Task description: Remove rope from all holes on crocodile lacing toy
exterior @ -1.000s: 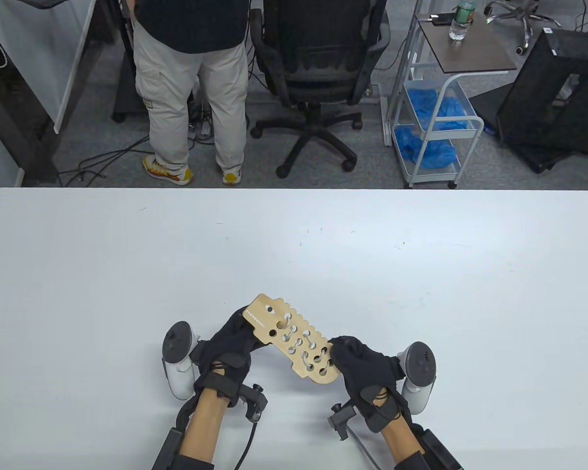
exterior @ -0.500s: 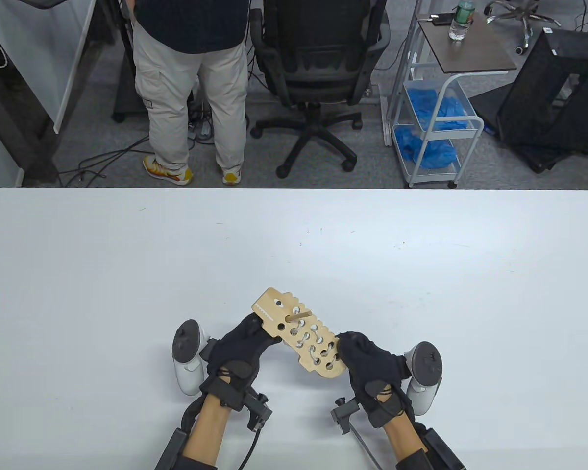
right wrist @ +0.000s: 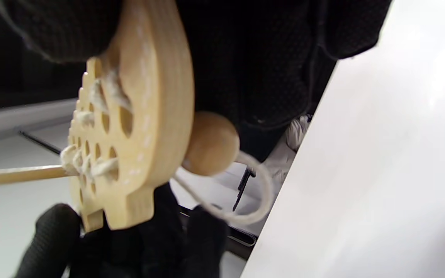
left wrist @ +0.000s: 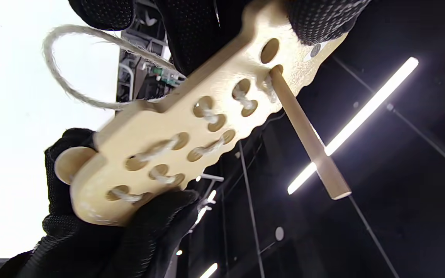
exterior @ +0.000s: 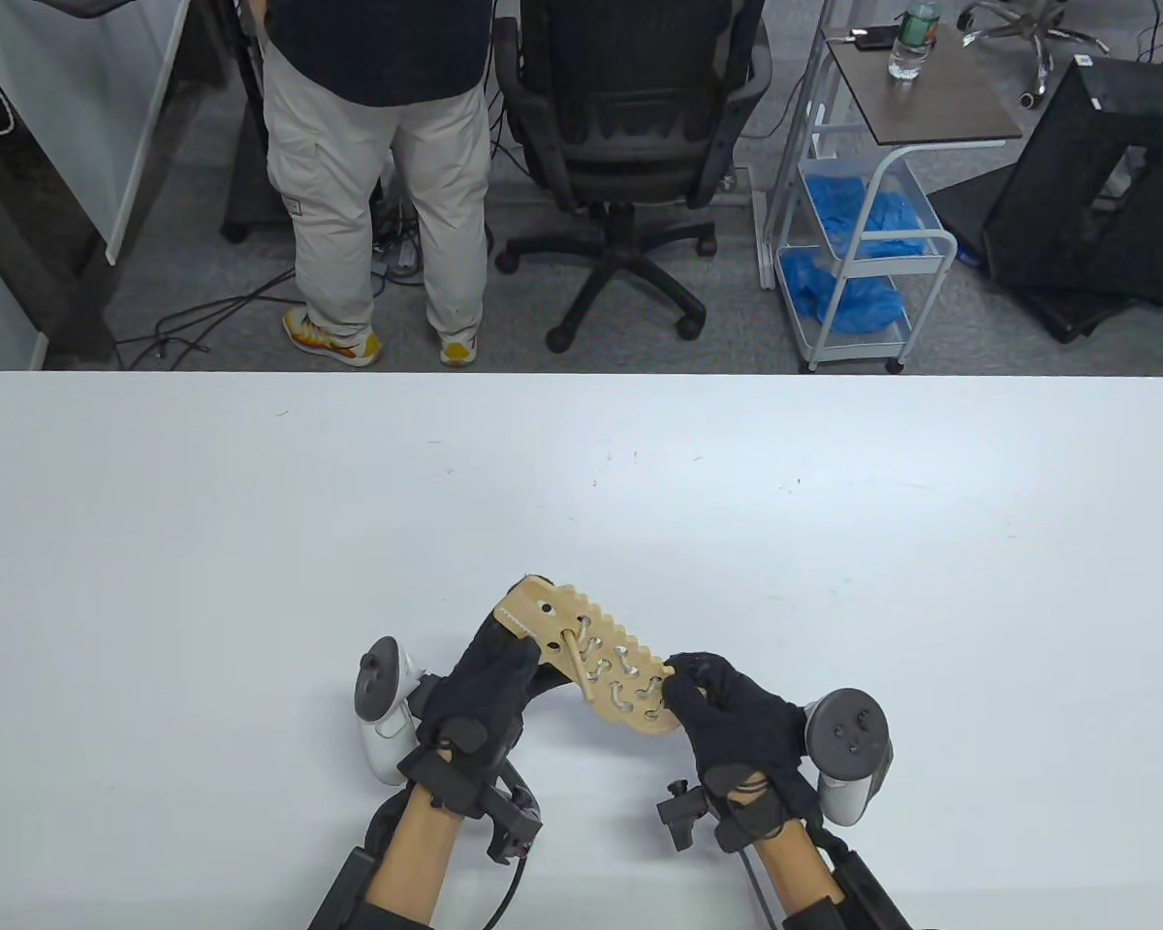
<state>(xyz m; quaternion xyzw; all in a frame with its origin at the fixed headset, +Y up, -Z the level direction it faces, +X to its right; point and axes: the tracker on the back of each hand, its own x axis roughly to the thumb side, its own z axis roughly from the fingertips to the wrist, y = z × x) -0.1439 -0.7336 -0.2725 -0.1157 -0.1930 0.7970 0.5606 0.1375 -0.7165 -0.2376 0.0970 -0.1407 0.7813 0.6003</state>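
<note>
A pale wooden crocodile lacing board (exterior: 581, 651) is held above the white table (exterior: 252, 542) near its front edge. White rope (left wrist: 207, 115) runs through several of its holes, and a loose loop of the rope (left wrist: 62, 69) hangs behind the board. A wooden needle stick (exterior: 576, 661) pokes out of a hole near the head end. A wooden bead (right wrist: 210, 143) sits under the tail end. My left hand (exterior: 489, 683) grips the head end; my right hand (exterior: 727, 712) grips the tail end.
Beyond the table's far edge stand a person (exterior: 378, 165), a black office chair (exterior: 630, 126), a white cart (exterior: 863, 242) with blue cloths, and a side table with a bottle (exterior: 911, 44).
The board has tilted toward me and shifted slightly. The needle stick, unseen a second ago, came through a hole near the head and now hangs down over the board's face.
</note>
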